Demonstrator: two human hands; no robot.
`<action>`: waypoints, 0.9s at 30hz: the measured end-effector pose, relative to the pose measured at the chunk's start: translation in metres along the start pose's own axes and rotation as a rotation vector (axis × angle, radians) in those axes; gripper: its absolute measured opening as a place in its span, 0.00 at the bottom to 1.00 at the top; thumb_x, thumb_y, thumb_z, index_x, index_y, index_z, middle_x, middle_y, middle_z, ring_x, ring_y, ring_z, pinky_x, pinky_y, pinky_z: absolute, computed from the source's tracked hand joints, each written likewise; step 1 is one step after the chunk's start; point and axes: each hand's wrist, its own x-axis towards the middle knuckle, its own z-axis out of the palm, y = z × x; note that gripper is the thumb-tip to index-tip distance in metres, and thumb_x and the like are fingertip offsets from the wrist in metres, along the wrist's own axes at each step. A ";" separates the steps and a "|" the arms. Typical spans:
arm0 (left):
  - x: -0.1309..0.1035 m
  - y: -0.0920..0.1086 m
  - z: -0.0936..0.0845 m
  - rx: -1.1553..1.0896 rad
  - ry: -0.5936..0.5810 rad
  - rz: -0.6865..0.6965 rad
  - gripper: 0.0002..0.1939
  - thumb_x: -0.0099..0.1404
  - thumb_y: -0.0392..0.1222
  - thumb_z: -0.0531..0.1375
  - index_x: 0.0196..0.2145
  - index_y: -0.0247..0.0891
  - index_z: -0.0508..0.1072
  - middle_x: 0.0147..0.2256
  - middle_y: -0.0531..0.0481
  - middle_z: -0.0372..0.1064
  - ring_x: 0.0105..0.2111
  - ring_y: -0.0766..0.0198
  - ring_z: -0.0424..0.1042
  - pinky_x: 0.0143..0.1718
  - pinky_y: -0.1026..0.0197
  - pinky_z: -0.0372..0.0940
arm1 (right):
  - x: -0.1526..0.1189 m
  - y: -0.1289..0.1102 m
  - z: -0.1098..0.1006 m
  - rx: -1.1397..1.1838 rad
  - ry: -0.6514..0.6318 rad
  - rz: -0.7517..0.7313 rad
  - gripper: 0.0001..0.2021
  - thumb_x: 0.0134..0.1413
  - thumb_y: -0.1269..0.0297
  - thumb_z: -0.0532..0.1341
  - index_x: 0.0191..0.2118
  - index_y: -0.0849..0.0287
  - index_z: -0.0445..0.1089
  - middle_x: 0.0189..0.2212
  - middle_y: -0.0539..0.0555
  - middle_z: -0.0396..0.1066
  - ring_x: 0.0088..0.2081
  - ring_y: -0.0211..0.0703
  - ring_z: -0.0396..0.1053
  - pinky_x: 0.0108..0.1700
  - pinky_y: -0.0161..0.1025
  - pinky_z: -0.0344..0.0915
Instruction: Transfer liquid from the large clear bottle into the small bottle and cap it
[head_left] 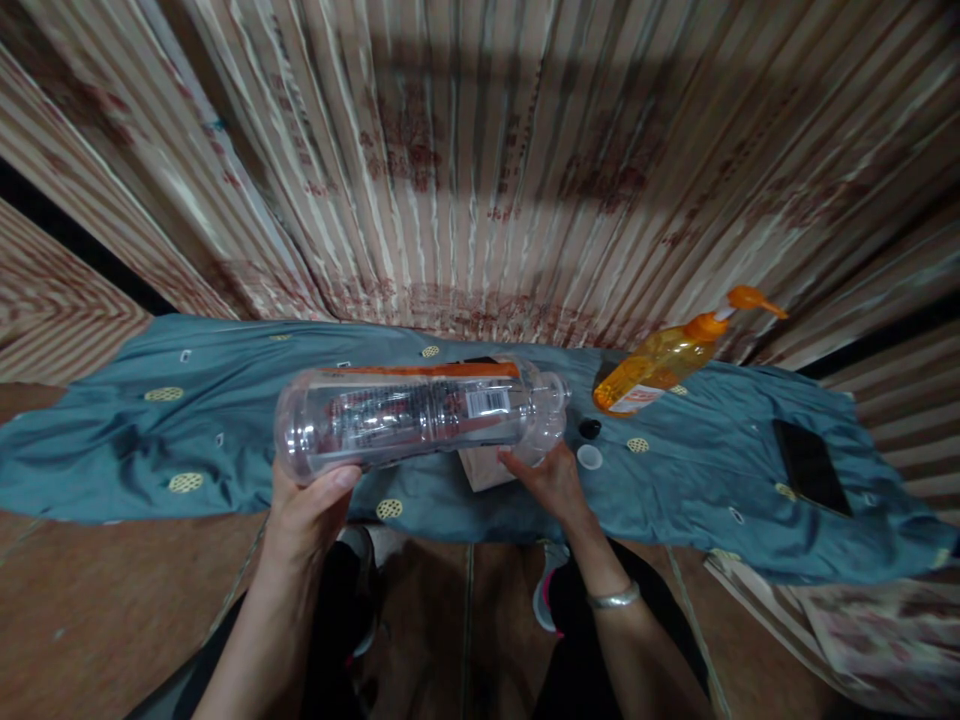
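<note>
A large clear plastic bottle (pixel 405 415) with a printed label and barcode lies sideways between my hands, its neck to the right. My left hand (pixel 311 505) is closed around the base end from below. Near the neck end, my right hand (pixel 547 475) grips the bottle's shoulder, a bangle on that wrist. Whatever is inside the bottle does not show clearly. Just right of the neck, a black cap (pixel 590 429) and a small white round piece (pixel 589 457) rest on the cloth. Partly hidden behind the bottle is a pale box-like object (pixel 486 470).
A teal patterned cloth (pixel 225 420) covers the long surface before me. An orange pump bottle (pixel 652 365) with yellow liquid stands at the right, and a dark phone-like slab (pixel 810 467) lies farther right. Pleated curtains (pixel 465 180) hang close behind. My feet are below the front edge.
</note>
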 end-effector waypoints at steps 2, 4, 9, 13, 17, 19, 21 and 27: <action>0.000 -0.001 0.000 -0.004 -0.001 0.008 0.59 0.37 0.52 0.85 0.67 0.56 0.72 0.49 0.45 0.84 0.46 0.45 0.85 0.56 0.40 0.80 | 0.000 -0.001 0.000 0.008 0.007 -0.017 0.39 0.52 0.42 0.72 0.65 0.59 0.71 0.53 0.68 0.85 0.52 0.72 0.85 0.57 0.72 0.82; 0.000 -0.003 -0.001 -0.010 0.006 0.013 0.58 0.38 0.51 0.85 0.67 0.55 0.72 0.49 0.44 0.84 0.45 0.46 0.85 0.56 0.40 0.80 | 0.000 -0.002 0.000 0.012 0.019 -0.017 0.39 0.52 0.42 0.72 0.65 0.59 0.72 0.53 0.69 0.85 0.53 0.73 0.84 0.57 0.72 0.82; 0.000 -0.008 -0.008 -0.033 -0.003 0.010 0.56 0.41 0.49 0.84 0.68 0.56 0.71 0.51 0.44 0.84 0.44 0.47 0.85 0.54 0.41 0.81 | 0.000 -0.004 0.000 0.023 0.027 -0.016 0.31 0.51 0.41 0.72 0.55 0.57 0.76 0.52 0.69 0.85 0.52 0.75 0.85 0.57 0.72 0.82; 0.000 -0.006 -0.009 -0.027 -0.039 -0.003 0.55 0.41 0.50 0.84 0.67 0.55 0.72 0.51 0.44 0.84 0.44 0.45 0.85 0.50 0.42 0.83 | 0.000 -0.003 0.000 0.025 0.029 0.001 0.29 0.50 0.42 0.73 0.52 0.55 0.76 0.49 0.67 0.86 0.51 0.74 0.85 0.56 0.72 0.83; 0.000 -0.002 -0.003 -0.024 -0.044 0.000 0.55 0.41 0.52 0.85 0.67 0.54 0.72 0.49 0.43 0.84 0.45 0.43 0.85 0.49 0.40 0.83 | 0.000 -0.002 0.000 0.032 0.022 -0.010 0.28 0.50 0.42 0.73 0.51 0.54 0.76 0.51 0.67 0.85 0.51 0.73 0.85 0.55 0.70 0.83; 0.000 -0.002 -0.002 -0.030 -0.043 0.009 0.54 0.40 0.51 0.85 0.65 0.54 0.74 0.49 0.44 0.84 0.42 0.47 0.85 0.47 0.43 0.84 | 0.000 -0.001 0.000 0.030 0.021 -0.009 0.28 0.50 0.41 0.73 0.51 0.54 0.76 0.50 0.67 0.86 0.49 0.73 0.86 0.54 0.71 0.84; 0.000 -0.004 -0.005 -0.034 -0.042 0.016 0.52 0.40 0.50 0.85 0.63 0.54 0.76 0.49 0.44 0.84 0.39 0.49 0.85 0.44 0.45 0.84 | 0.000 0.000 0.001 0.015 0.028 -0.006 0.29 0.50 0.39 0.73 0.51 0.54 0.76 0.49 0.68 0.86 0.49 0.73 0.86 0.54 0.71 0.84; 0.004 -0.018 -0.030 0.045 -0.072 -0.041 0.48 0.41 0.46 0.84 0.61 0.53 0.77 0.50 0.42 0.83 0.39 0.44 0.85 0.39 0.42 0.85 | 0.000 0.003 0.001 -0.003 0.032 -0.017 0.32 0.51 0.38 0.73 0.53 0.58 0.76 0.49 0.68 0.86 0.49 0.72 0.86 0.54 0.69 0.84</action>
